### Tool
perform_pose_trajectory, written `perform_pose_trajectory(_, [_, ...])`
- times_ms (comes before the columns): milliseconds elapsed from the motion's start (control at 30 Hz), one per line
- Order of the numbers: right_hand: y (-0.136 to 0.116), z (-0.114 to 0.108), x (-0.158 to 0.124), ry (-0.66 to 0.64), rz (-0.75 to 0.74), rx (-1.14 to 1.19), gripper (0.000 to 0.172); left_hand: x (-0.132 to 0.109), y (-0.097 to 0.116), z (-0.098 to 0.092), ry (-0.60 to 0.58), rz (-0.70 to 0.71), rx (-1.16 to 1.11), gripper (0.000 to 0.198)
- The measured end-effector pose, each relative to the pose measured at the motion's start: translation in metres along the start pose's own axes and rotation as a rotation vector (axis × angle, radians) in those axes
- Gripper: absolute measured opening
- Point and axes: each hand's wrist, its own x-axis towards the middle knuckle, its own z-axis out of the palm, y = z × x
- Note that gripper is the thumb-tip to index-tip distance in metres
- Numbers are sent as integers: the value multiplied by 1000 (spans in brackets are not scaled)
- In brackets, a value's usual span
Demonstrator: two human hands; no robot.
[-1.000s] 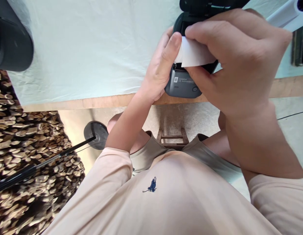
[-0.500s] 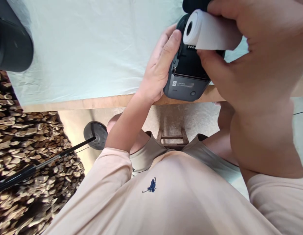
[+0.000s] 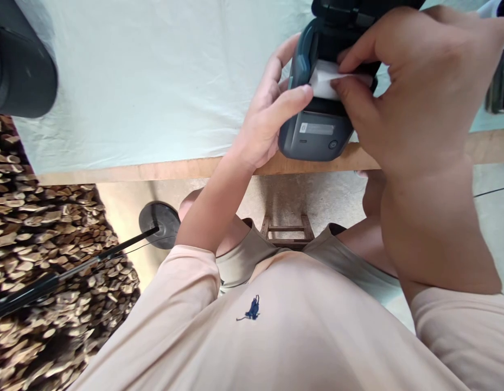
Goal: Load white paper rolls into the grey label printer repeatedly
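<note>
A dark grey portable label printer with its lid swung up is tilted above the table's front edge. My left hand grips its left side, thumb on the near rim by the paper bay. Inside the bay lies a white paper roll, partly covered by fingers. My right hand pinches the paper at the roll's near side between thumb and forefinger. A power button and a small label show on the printer's front.
A pale cloth covers the table, which has a wooden front edge. A black rounded object stands at the left, and a dark object lies far right. Below are a stand base, a wooden stool and stacked firewood.
The paper roll has gone down from above the printer into its bay. My right hand now pinches its paper. The printer has shifted slightly right, and my left thumb has moved toward the bay.
</note>
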Motion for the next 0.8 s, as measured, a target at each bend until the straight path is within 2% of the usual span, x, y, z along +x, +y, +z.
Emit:
perform_pose_trajectory(67, [1, 0, 1, 15, -13, 2, 37, 1, 0, -1, -1, -12, 13, 43])
perform_pose_trajectory(167, [2, 2, -2, 72, -130, 9, 38, 1, 1, 0, -39, 74, 6, 38])
perform_pose_trajectory(300, [2, 8, -6, 149, -225, 27, 30, 2, 5, 3, -6, 154, -29, 45])
perform_pose_trajectory(400, [0, 12, -6, 132, -266, 70, 26, 2, 6, 4, 31, 179, -35, 48])
perform_pose_trajectory(500, [0, 12, -3, 103, -316, 91, 26, 1, 4, 4, 71, 210, -92, 42])
perform_pose_trajectory(600, [0, 10, -3, 113, -347, 151, 26, -1, 1, 2, 16, 195, -111, 52])
perform_pose_trajectory(700, [-1, 5, -6, 173, -294, 284, 30, -1, -1, -1, -60, 164, 23, 59])
perform_pose_trajectory(767, [-3, 3, -8, 222, -165, 373, 37, -1, -2, -2, -90, 174, 143, 62])
perform_pose_trajectory(800, [-4, 4, -7, 258, -78, 501, 38, -1, -2, -3, -106, 187, 208, 61])
